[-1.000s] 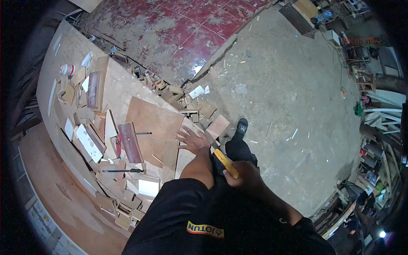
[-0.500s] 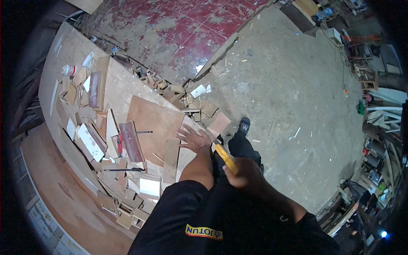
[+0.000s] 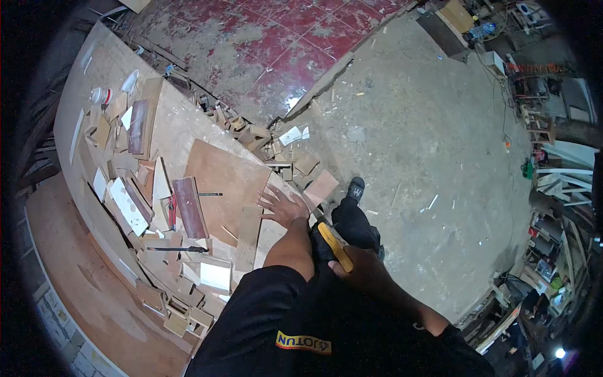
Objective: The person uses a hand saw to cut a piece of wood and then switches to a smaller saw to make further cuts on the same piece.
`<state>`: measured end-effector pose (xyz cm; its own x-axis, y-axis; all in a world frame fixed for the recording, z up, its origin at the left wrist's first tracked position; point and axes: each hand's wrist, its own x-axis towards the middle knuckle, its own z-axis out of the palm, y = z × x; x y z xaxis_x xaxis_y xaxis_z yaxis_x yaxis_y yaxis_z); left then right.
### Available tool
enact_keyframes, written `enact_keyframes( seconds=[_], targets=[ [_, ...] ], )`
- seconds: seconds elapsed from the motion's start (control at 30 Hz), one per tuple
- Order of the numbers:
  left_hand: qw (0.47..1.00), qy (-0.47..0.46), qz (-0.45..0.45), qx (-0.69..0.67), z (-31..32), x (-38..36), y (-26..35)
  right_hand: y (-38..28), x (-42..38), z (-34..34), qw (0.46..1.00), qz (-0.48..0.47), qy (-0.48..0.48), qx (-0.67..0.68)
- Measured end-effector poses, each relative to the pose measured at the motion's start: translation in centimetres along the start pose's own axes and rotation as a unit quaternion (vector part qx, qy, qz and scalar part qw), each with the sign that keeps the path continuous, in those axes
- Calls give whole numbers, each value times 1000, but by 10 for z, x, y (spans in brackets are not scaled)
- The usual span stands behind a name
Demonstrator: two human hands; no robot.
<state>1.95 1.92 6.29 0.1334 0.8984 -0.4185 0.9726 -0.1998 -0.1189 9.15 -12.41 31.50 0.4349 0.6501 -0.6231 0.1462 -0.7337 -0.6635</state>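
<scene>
My left hand [image 3: 286, 208] lies flat with spread fingers at the edge of the wooden worktable [image 3: 179, 119]. Close to its fingertips are a brown thin wooden sheet [image 3: 220, 173] and a narrow pale board [image 3: 249, 237]. My right hand [image 3: 364, 270] is wrapped round the yellow handle of a handsaw [image 3: 334, 246]. Its blade runs up beside my left hand along the table edge, and part of it is hard to make out. Just past the blade a pinkish flat wood piece [image 3: 322, 186] juts out over the floor.
Wood offcuts [image 3: 135, 204], a purple-brown block [image 3: 190, 207], a black clamp bar [image 3: 179, 249] and a white jar [image 3: 100, 95] are on the table. More scraps [image 3: 254, 135] lie along its far edge. My shoe [image 3: 356, 187] stands on the concrete floor [image 3: 433, 157].
The saw and my right hand have shifted slightly, still gripping the handle. My left hand keeps its place on the table. The whole view has moved a little.
</scene>
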Motion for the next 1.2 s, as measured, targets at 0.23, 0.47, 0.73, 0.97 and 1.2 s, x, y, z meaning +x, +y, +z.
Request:
enact_keyframes(
  seconds=[0.23,0.47,0.73,0.97,1.2],
  targets=[
    [1000,-18,-5,23,-5,0,0,-10,1,-9,997,29,-64,35],
    [1000,-5,0,2,-2,0,0,5,-4,-2,980,-109,66,-151],
    [1000,-20,-7,6,-3,1,0,9,-11,-6,982,-130,117,-71],
    [1000,-14,-5,9,-1,2,1,7,-4,-9,969,-155,140,-132],
    [1000,-5,1,14,-2,-1,1,20,-5,2,987,-94,126,-43]
  ],
)
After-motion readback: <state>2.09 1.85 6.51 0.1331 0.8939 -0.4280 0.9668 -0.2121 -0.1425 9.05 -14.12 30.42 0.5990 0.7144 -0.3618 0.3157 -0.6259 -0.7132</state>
